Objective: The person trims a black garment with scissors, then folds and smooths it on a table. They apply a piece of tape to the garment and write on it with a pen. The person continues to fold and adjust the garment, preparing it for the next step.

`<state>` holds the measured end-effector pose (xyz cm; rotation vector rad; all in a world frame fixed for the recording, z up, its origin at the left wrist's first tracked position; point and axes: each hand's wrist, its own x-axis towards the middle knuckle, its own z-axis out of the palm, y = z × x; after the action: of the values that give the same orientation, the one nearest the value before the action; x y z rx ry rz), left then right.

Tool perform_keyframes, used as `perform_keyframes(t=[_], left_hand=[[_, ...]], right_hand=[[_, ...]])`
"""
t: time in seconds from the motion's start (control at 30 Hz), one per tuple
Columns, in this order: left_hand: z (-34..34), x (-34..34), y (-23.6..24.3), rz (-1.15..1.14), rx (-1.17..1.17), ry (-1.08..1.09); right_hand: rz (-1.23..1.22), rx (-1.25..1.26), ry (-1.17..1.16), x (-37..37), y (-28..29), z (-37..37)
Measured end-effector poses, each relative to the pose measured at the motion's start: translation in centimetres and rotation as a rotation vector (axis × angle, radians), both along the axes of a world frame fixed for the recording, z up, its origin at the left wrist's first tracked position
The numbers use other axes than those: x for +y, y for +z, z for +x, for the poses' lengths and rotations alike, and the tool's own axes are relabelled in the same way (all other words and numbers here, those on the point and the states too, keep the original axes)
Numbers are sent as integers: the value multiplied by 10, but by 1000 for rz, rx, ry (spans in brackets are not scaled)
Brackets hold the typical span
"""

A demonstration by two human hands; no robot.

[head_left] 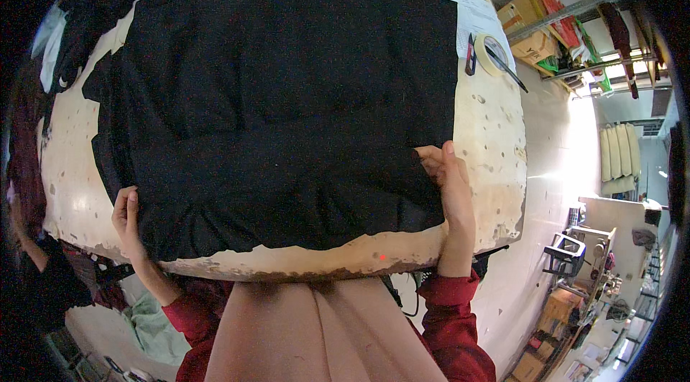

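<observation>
Cloth: black, spread over most of the pale table, with the near edge just short of the worn front rim, perhaps for easy reach from a seat.
Left hand: low on the cloth's left side, fingers curled in a narrow grip, apparently around the edge.
Right hand: a little higher on the opposite edge, thumb upright, fingers bent inward, narrow too, seemingly pinching cloth.
Hand spacing: one to each side, likely to keep the near part even and under light tension.
Creases: fanned across that near part, perhaps from uneven pull.
Tape roll, pen, slim red-and-black tool: right of the cloth, pen across the roll, tool just beside, presumably for quick reach.
Paper: partly covered by the cloth's far right corner.
Dark fabric: heaped far left, probably out of the way.
</observation>
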<state>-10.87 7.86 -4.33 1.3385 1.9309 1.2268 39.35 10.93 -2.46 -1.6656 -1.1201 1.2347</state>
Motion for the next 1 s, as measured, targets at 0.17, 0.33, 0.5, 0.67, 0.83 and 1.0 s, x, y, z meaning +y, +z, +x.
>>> perform_keyframes(t=[0.17,0.33,0.5,0.67,0.83,1.0], left_hand=[[-3,-1,-1,-9,23,-6],[-1,-2,0,4,6,-1],[-13,-4,-3,88,-117,-65],[-8,-1,21,63,98,-165],[-52,-12,37,545,17,649],[-133,-52,-18,421,-850,-147]], right_hand=[[16,-58,-12,-1,14,-9],[18,-42,-1,-3,14,-7],[26,56,-56,-5,19,-9],[219,-255,66,-11,33,-23],[639,-801,1138,-33,115,-107],[1070,-682,1566,-116,37,-155]])
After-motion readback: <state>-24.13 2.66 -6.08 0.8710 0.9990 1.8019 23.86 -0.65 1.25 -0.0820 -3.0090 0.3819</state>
